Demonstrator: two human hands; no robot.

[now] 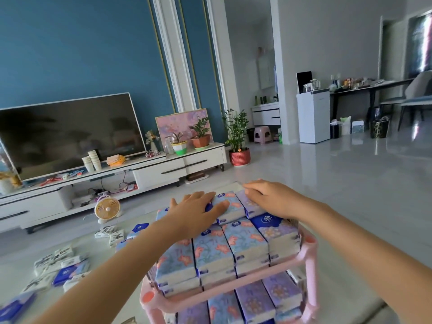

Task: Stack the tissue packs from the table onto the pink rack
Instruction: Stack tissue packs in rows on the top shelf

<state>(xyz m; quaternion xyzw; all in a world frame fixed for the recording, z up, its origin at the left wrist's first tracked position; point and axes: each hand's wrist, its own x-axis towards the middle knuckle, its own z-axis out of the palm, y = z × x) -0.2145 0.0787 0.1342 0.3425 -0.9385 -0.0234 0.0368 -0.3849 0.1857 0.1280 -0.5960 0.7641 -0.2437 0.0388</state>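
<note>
- Pressing flat on top tissue packs (230, 206) with left hand (198, 212) and right hand (266, 197), fingers straight, gripping nothing.
- Risk: uneven push sliding far packs off pink rack (311, 253).

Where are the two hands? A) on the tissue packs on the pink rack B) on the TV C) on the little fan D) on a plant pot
A: the left hand and the right hand both rest on the top tissue packs stacked on the pink rack.

Left of rack (312, 265), loose packs (63, 265) crowd table (100, 250).
</note>
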